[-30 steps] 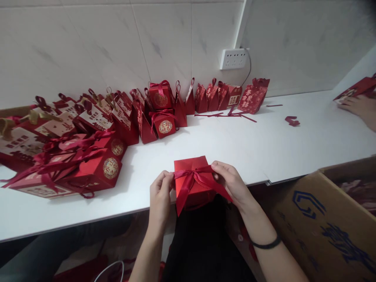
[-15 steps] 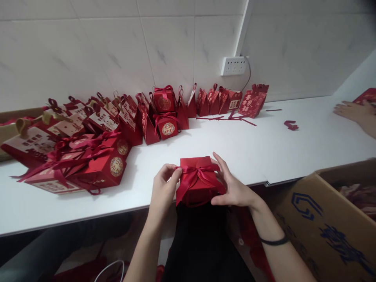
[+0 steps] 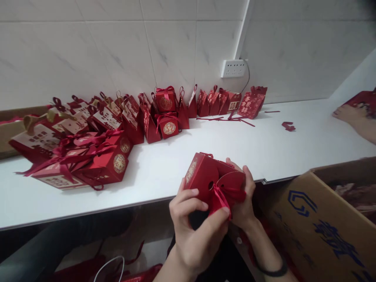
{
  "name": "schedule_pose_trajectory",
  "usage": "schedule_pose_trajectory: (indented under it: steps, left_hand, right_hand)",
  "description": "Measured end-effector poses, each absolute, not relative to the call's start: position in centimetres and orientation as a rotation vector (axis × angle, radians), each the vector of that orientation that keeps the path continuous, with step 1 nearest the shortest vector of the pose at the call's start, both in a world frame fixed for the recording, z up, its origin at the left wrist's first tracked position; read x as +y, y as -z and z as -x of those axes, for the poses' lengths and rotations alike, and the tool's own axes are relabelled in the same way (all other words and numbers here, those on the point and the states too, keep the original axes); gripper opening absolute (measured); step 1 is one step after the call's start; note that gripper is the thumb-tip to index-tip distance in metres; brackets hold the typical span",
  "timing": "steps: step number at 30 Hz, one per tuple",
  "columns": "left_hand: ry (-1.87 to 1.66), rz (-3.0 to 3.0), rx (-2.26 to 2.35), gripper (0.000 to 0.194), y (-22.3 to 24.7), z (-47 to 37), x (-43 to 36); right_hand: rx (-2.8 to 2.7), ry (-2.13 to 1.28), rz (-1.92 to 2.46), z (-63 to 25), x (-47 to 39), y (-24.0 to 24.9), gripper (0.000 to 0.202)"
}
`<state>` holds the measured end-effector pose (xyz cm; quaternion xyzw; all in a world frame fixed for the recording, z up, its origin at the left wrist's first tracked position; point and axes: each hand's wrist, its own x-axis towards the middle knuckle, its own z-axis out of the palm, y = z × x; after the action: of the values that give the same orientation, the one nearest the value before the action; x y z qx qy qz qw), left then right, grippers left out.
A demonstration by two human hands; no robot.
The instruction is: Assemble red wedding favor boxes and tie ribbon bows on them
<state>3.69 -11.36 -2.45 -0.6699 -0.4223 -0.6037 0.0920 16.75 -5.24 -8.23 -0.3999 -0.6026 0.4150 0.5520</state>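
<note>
A red gift box [image 3: 202,174] is held tilted at the table's front edge, its gold round emblem turned to the left and its petal-shaped flaps facing me. My left hand [image 3: 196,231] pinches the red ribbon at the middle of the flaps between thumb and finger, its other fingers against the box's lower left. Wrapped round the box's right side is my right hand [image 3: 246,199], with a dark band on its wrist. Part of the right palm is hidden behind the box.
Red gift boxes [image 3: 108,160] crowd the white table [image 3: 164,168] at left and along the wall. Ribbon strips [image 3: 226,118] lie behind. A cardboard box [image 3: 317,219] stands right, below another person's hand [image 3: 352,117] holding something red.
The box has been lifted and turned, so its emblem side and flaps now show. My left hand has moved right and across its front onto the ribbon. The other person's red item has tilted up.
</note>
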Motion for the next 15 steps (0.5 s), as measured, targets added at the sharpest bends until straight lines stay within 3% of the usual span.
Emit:
schedule_pose_trajectory:
  steps: [15]
  left_hand:
    - [1.838,1.878,-1.268,0.014,1.2,-4.1,-13.5]
  right_hand:
    - [-1.639,-0.531,0.776,-17.5,-8.2,4.8,0.09]
